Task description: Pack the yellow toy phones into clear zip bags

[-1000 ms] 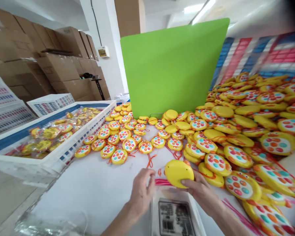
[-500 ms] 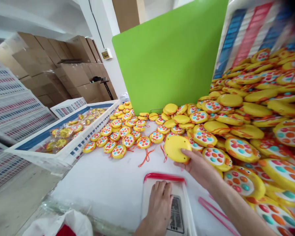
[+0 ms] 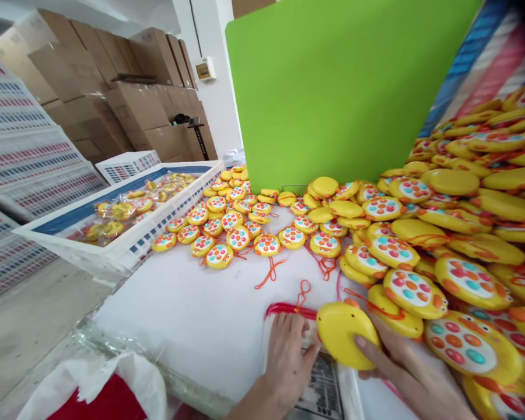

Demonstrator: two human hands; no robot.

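My right hand [image 3: 398, 356] grips a yellow duck-shaped toy [image 3: 345, 335], its plain back with small screw holes turned up. The thumb presses on that back. Just left of it, my left hand [image 3: 289, 356] lies on a stack of clear plastic bags [image 3: 319, 385] with a printed label panel and a red top edge [image 3: 291, 308]. Its fingers are stretched onto that edge, with the thumb apart. A thin orange string loop [image 3: 304, 294] stands by the left fingertips; what it is fixed to is hidden.
Loose duck toys [image 3: 231, 220] lie across the table [image 3: 170, 315], with a high heap [image 3: 455, 274] at the right. Behind stands a green panel [image 3: 332, 93]. A white crate [image 3: 126, 248] of bagged toys is at the left. A white bag [image 3: 144, 379] sits at the front.
My right hand has brought the yellow toy down and nearer, beside my left hand over the bags. The left thumb has spread out, and the view has shifted.
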